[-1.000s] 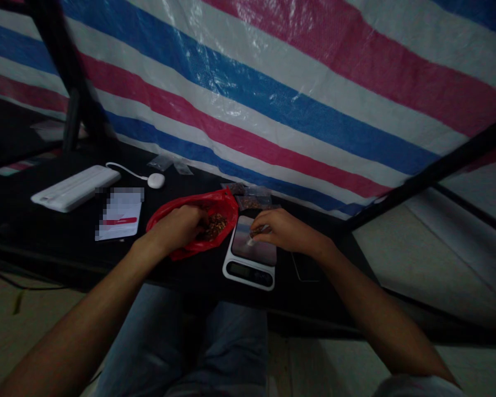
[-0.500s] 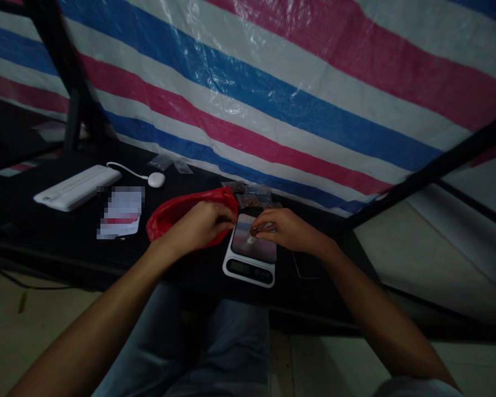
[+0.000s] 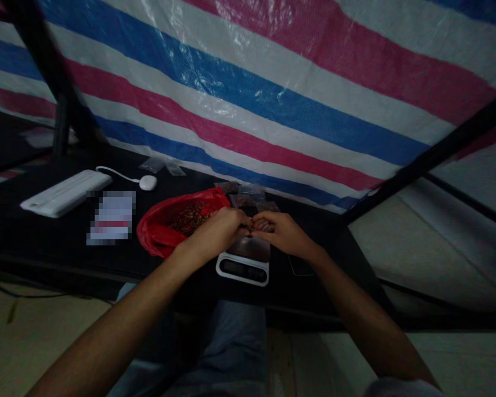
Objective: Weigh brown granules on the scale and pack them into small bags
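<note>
Pinching fingertips together: the left hand [image 3: 217, 232] and right hand [image 3: 283, 232] meet above a digital kitchen scale [image 3: 242, 268], their fingers [image 3: 261, 223] closed narrowly, any held piece too small to tell. Dried brown pieces [image 3: 189, 219] lie in a red plastic bag [image 3: 157, 234] on the black surface [image 3: 66, 245], left of the scale; small resealable bags [image 3: 248, 197] lie behind it.
</note>
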`<state>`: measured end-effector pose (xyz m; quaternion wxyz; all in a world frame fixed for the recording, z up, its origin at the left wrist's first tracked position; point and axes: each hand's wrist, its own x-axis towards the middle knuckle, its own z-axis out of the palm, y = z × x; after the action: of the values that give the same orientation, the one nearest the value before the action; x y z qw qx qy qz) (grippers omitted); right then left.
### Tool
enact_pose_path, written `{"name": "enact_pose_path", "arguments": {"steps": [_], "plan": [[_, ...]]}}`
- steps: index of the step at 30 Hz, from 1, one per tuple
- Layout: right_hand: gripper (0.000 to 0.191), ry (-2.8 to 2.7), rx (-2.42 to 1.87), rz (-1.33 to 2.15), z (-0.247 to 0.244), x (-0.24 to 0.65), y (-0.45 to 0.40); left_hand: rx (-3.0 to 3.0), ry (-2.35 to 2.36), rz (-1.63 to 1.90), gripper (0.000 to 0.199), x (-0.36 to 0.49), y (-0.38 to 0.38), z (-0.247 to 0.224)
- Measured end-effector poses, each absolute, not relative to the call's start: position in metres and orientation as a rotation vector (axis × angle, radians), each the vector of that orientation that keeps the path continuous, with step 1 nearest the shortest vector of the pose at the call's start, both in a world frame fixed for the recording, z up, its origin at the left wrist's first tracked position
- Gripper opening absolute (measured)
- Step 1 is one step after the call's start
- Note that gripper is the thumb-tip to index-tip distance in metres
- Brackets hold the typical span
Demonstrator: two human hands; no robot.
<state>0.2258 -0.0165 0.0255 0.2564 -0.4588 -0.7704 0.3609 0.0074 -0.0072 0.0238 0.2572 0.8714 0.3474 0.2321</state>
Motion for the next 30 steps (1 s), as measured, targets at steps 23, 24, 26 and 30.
{"name": "enact_pose_path", "arguments": {"steps": [23,24,26,30], "plan": [[0.005,-2.05,-1.19,0.765,0.011,0.225,-0.031,2.107,0.836,0.875,0.032,0.013,-0.004,0.005],[0.005,-2.059,-1.183,0.743,0.011,0.225,-0.032,2.099,0.821,0.886,0.033,0.013,-0.004,0.004],[0.007,-2.079,-1.164,0.702,0.01,0.224,-0.032,2.095,0.792,0.908,0.035,0.014,-0.005,0.002],[0.008,-2.092,-1.16,0.661,0.008,0.221,-0.034,2.145,0.713,0.948,0.047,0.012,-0.007,-0.003]]}}
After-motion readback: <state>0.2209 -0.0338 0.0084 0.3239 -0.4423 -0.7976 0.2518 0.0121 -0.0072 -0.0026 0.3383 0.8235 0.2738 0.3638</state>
